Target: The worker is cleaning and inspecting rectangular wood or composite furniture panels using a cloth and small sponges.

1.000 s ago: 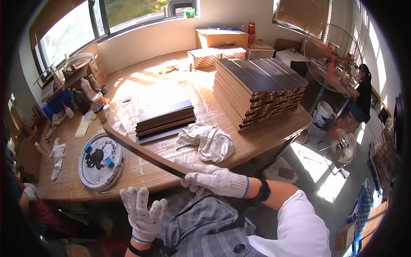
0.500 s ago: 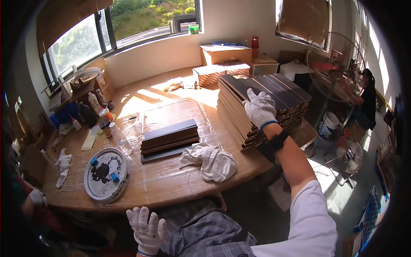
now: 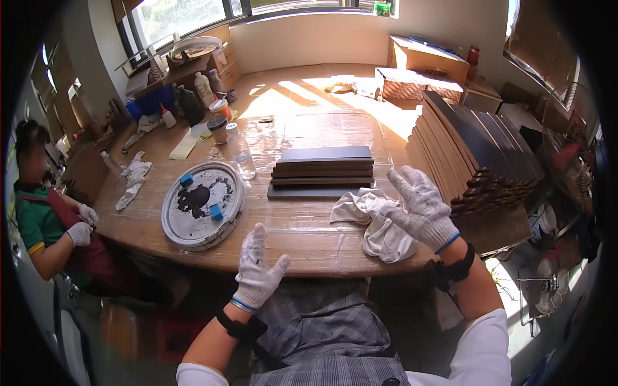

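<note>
Loosely, the white-gloved left hand (image 3: pixel 259 267) and right hand (image 3: pixel 421 206) are spreading, released; one round white tray (image 3: pixel 193 228) is holding two blue blocks (image 3: pixel 217 211).

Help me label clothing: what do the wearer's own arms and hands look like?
The left hand and right hand wear off-white knitted gloves with dark smudges and blue cuff edges. Each wrist has a black strap; a dark piece sits beside the right one, too unclear to name. White sleeves leave the forearms partly bare.

Now we see glossy plastic film (image 3: pixel 309 132) across the table (image 3: pixel 302 254), matt cloth (image 3: pixel 384 237) near its front edge, smooth-topped boards (image 3: pixel 326 154)!
</note>
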Demonstrator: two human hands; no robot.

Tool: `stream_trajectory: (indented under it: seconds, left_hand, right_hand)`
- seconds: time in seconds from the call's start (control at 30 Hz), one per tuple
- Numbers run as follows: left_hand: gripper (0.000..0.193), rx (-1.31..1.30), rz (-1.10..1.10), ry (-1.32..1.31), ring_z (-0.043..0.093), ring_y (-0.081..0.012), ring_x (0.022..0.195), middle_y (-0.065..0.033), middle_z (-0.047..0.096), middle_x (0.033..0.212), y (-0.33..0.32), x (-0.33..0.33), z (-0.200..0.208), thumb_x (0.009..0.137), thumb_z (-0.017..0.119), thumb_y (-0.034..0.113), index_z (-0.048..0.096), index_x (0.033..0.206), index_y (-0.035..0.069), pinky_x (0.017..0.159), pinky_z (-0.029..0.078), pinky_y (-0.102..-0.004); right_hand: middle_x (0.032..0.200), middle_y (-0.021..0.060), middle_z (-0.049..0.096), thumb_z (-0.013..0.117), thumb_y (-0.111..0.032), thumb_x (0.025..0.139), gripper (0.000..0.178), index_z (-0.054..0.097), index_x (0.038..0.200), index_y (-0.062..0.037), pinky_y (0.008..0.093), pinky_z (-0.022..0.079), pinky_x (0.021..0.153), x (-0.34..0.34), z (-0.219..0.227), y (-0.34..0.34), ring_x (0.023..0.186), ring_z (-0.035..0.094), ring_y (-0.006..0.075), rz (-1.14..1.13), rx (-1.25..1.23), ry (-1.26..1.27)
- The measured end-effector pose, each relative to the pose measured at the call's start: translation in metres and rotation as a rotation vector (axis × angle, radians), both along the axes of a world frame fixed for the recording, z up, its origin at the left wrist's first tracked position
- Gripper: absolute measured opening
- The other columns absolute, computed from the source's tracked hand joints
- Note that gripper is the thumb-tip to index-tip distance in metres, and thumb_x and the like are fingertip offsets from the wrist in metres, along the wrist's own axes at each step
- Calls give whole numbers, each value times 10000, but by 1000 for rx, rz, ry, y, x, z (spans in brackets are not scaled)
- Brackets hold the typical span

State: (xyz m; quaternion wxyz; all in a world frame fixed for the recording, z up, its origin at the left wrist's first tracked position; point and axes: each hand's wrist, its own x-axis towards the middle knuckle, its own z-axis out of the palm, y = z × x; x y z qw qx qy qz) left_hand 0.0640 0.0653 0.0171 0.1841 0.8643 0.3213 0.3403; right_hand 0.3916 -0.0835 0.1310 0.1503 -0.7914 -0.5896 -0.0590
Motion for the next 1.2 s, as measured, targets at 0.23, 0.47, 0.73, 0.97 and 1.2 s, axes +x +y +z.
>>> stream_trajectory:
  seconds: [0.23, 0.47, 0.73, 0.97, 1.2]
  left_hand:
    - [1156, -230, 310, 292, 322, -462, 1363, -345, 324, 1459, 122, 83, -3, 761, 755, 400, -24, 1538, 43, 1147, 263, -452]
    - [1133, -302, 236, 376, 396, -441, 1290, -327, 406, 1392, 100, 76, -19, 757, 741, 413, 24, 1528, -6, 1114, 293, -459]
    - [810, -90, 112, 479, 478, -342, 1172, -168, 589, 1174, 69, 33, -9, 678, 820, 400, 505, 1318, 17, 1042, 370, -417]
    - [717, -365, -116, -19, 561, -204, 1099, -132, 554, 1150, 21, -3, 4, 733, 846, 245, 423, 1274, 40, 964, 459, -350]
    - [743, -545, -225, -358, 561, -192, 1107, -108, 522, 1203, -57, -34, 51, 758, 826, 97, 341, 1321, 71, 973, 465, -353]
  right_hand:
    - [1432, 201, 427, 696, -388, 764, 831, 362, 1472, -108, 441, 344, 1092, 15, -97, 51, 1277, 434, 374, -129, -158, 227]
    - [1344, 163, 541, 650, -275, 776, 676, 472, 1404, -101, 428, 389, 1061, 42, -107, 66, 1204, 501, 370, -181, -130, 351]
    - [1369, 157, 526, 646, -228, 769, 666, 482, 1406, -119, 414, 367, 1088, 42, -107, 64, 1249, 476, 362, -87, -108, 329]
    - [1422, 93, 472, 451, 126, 887, 651, 306, 1499, -44, 252, 453, 979, 64, -129, 41, 1216, 521, 174, -168, 594, 1416]
    - [1384, 170, 493, 597, 43, 788, 598, 565, 1346, -170, 345, 532, 857, -96, 18, -3, 1080, 610, 258, 471, 527, 195]
